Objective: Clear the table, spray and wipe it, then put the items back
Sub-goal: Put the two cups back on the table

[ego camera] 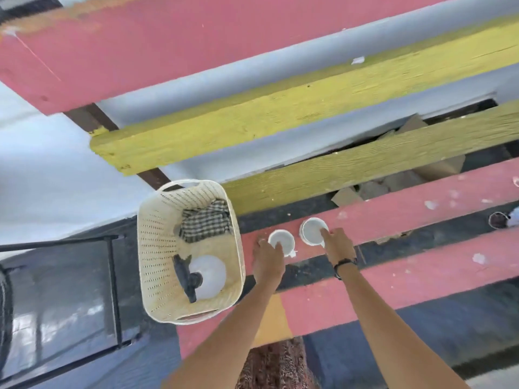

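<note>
On the pink slatted wooden tabletop (pixel 393 209), the left hand (pixel 268 259) takes a grip on a small white cup (pixel 280 240); the right hand (pixel 338 245) grasps another white cup (pixel 312 231), beside a cream perforated plastic basket (pixel 157 248).

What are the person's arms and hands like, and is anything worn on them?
Both forearms are bare, with no sleeves and no gloves in sight. The left hand shows no ring or band that I can see. The right hand has a dark band around its wrist, perhaps a watch or bracelet; too blurred to tell which.
</note>
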The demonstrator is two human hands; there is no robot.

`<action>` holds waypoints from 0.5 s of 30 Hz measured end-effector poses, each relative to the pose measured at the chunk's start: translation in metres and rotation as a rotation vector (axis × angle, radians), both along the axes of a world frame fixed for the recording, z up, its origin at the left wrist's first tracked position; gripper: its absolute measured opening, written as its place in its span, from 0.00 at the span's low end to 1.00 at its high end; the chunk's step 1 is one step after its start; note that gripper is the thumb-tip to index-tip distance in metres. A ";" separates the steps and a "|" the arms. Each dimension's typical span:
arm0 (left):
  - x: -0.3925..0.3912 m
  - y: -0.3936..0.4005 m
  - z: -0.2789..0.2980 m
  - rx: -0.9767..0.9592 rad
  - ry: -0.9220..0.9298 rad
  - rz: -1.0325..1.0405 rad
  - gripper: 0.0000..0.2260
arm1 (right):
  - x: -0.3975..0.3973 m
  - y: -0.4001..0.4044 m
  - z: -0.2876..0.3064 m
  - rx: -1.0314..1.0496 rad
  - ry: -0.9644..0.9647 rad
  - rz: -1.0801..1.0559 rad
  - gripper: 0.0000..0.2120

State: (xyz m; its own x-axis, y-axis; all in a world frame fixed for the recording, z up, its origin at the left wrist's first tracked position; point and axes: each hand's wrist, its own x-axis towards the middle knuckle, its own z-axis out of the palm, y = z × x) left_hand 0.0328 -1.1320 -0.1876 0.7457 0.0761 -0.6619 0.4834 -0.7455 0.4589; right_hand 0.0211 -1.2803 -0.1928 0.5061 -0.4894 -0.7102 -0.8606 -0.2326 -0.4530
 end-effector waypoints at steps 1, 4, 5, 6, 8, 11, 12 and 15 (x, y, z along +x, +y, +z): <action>0.002 0.001 -0.007 0.026 0.024 0.036 0.20 | 0.000 -0.001 -0.007 -0.017 0.037 0.006 0.21; 0.001 -0.002 -0.028 0.071 0.159 0.127 0.20 | 0.001 -0.003 -0.023 -0.044 0.126 0.050 0.22; 0.001 -0.002 -0.032 0.062 0.182 0.156 0.19 | 0.000 -0.002 -0.029 -0.057 0.135 0.070 0.22; 0.002 -0.003 -0.034 0.053 0.191 0.177 0.18 | -0.001 -0.002 -0.031 -0.068 0.142 0.089 0.21; 0.005 -0.006 -0.036 0.048 0.166 0.184 0.16 | -0.001 -0.002 -0.033 -0.107 0.119 0.128 0.19; 0.006 -0.004 -0.031 0.050 0.115 0.168 0.15 | -0.001 -0.003 -0.031 -0.133 0.070 0.141 0.17; 0.004 -0.003 -0.026 0.047 0.103 0.144 0.15 | -0.002 -0.004 -0.026 -0.131 0.058 0.130 0.16; -0.007 0.001 -0.004 -0.024 0.043 0.104 0.13 | -0.010 -0.006 -0.008 -0.129 -0.020 0.062 0.11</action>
